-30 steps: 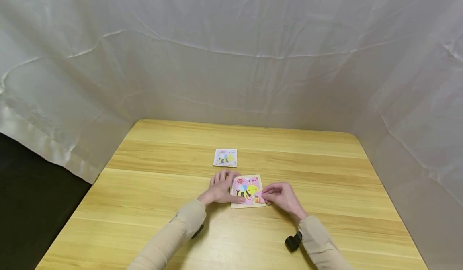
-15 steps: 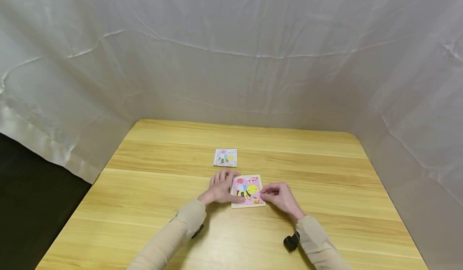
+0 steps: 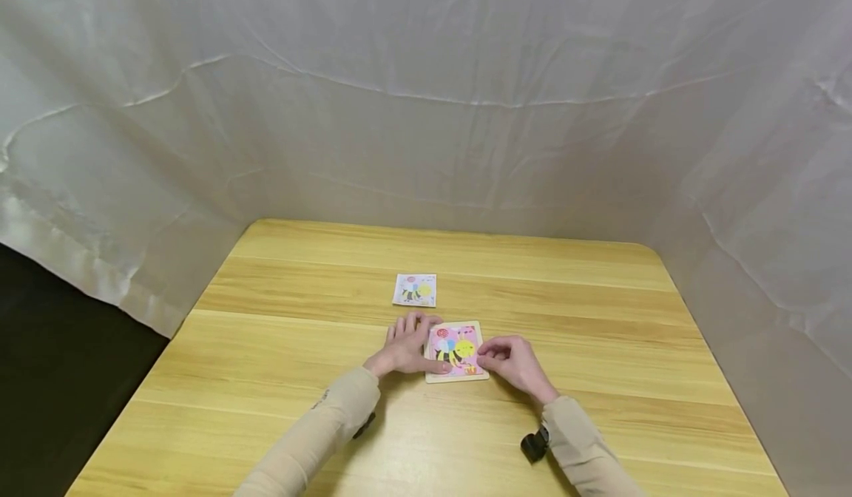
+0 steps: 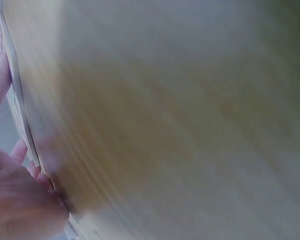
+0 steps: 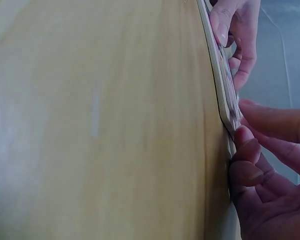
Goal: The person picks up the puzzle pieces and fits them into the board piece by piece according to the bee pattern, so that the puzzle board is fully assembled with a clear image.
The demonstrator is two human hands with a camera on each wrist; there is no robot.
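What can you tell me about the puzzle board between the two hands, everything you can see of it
The puzzle board is a small, thin square with a pale wooden-looking rim, lying flat on the wooden table. Its face shows a yellow cartoon bee on pink with a red swirl near one corner. The left hand rests on its left edge with straight fingers and thumb laid over it. The right hand pinches at its right edge with curled fingers. A smaller picture card lies apart, farther back.

Soft, even light in the head view, with only faint shadows under the sleeves. Sharp there, slightly bent at edges. Strongly blurred worktop (image 4: pixel 180 110) in both wrist views, very close.
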